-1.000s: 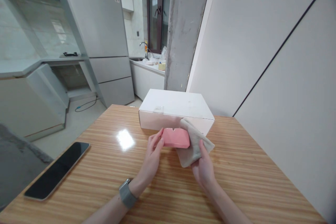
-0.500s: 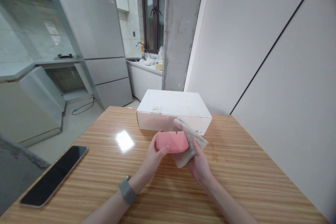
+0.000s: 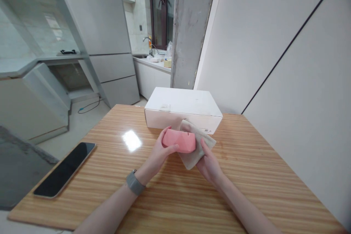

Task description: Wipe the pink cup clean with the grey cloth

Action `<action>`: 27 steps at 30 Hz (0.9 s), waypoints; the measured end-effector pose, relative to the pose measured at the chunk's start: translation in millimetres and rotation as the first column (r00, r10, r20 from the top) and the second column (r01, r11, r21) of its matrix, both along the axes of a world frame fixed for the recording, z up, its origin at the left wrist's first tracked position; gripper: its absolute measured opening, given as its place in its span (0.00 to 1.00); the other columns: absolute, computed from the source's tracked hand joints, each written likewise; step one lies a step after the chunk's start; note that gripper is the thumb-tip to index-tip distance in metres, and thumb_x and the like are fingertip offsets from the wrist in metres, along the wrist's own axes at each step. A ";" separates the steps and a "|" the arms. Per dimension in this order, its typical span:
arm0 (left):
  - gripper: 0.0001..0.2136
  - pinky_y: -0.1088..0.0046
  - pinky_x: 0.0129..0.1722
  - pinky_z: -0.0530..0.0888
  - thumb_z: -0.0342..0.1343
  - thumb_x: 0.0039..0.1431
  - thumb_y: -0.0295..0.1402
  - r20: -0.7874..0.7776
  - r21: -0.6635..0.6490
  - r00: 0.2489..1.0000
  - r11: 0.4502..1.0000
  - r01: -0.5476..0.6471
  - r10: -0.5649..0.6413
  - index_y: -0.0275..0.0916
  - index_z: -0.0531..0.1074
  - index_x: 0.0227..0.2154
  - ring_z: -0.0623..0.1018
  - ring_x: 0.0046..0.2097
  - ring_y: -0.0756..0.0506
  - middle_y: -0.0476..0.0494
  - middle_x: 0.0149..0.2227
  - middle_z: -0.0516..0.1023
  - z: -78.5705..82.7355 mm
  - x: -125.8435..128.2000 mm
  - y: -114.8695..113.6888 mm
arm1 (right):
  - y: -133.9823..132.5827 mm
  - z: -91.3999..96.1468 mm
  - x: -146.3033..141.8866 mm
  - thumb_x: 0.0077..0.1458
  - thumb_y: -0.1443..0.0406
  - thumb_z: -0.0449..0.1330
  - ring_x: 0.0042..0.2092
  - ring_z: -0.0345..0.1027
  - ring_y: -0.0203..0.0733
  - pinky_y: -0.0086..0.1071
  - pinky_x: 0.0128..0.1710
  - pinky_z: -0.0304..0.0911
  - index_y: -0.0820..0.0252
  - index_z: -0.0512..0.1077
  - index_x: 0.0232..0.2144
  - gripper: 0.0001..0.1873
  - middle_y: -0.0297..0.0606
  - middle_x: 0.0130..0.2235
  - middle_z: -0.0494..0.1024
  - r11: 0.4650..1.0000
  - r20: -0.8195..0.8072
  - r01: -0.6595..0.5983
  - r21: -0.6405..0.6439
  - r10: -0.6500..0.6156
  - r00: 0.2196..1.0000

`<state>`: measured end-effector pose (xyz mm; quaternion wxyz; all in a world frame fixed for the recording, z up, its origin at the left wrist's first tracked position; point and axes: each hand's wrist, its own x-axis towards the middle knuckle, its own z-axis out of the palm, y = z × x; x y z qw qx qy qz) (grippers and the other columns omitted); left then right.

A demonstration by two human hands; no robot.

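Cool, fairly even light falls on the brown striped wood-grain table (image 3: 260, 168), leaving one hard white patch of glare (image 3: 132, 140) towards its far left corner. Near the far edge, the rectangular white cardboard box (image 3: 183, 99) is brighter on top than in front, so light comes from above; its small print is too soft to read. Diffuse shade lies beneath the bare left hand (image 3: 155, 155). Wide-angle distortion tilts the tall silver-grey refrigerator (image 3: 106, 18) outward.

The table (image 3: 260, 175) offers room rightward; a white box (image 3: 183, 101) blocks ahead, space behind unclear.
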<state>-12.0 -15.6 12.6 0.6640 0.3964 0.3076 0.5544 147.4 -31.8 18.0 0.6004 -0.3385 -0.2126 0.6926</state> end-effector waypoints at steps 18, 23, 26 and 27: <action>0.28 0.57 0.63 0.60 0.60 0.57 0.46 0.222 0.016 0.963 0.988 0.153 -0.153 0.44 0.64 0.58 0.67 0.62 0.37 0.39 0.58 0.71 -6.2 11.0 -9.5 | -4.5 0.7 -1.2 0.47 0.49 0.67 0.59 0.67 0.53 0.45 0.59 0.62 0.58 0.77 0.44 0.27 0.40 0.48 0.82 0.997 -0.001 0.013 0.072 -0.013 1.000; 0.22 0.60 0.61 0.63 0.58 0.59 0.45 0.245 -0.059 0.967 0.995 0.086 -0.069 0.43 0.68 0.53 0.68 0.60 0.40 0.40 0.56 0.72 -13.3 16.6 -10.2 | -4.4 -8.4 1.8 0.49 0.48 0.65 0.63 0.61 0.50 0.45 0.63 0.57 0.55 0.77 0.45 0.25 0.38 0.50 0.81 0.995 0.057 0.070 0.075 -0.074 0.996; 0.21 0.60 0.59 0.65 0.59 0.59 0.45 0.286 -0.080 0.957 0.994 0.070 -0.044 0.43 0.68 0.52 0.70 0.59 0.40 0.41 0.55 0.73 -15.9 19.4 -9.1 | -2.6 -19.7 2.4 0.49 0.46 0.65 0.65 0.58 0.49 0.46 0.66 0.50 0.51 0.77 0.45 0.25 0.35 0.52 0.80 0.989 0.103 0.101 0.109 -0.112 0.988; 0.21 0.60 0.58 0.66 0.59 0.59 0.45 0.297 -0.085 0.954 0.994 0.064 -0.036 0.43 0.68 0.52 0.70 0.58 0.40 0.41 0.55 0.73 -16.3 20.1 -8.6 | -1.8 -23.6 2.5 0.48 0.46 0.65 0.66 0.56 0.49 0.46 0.67 0.47 0.50 0.77 0.45 0.25 0.33 0.53 0.79 0.986 0.118 0.110 0.124 -0.124 0.985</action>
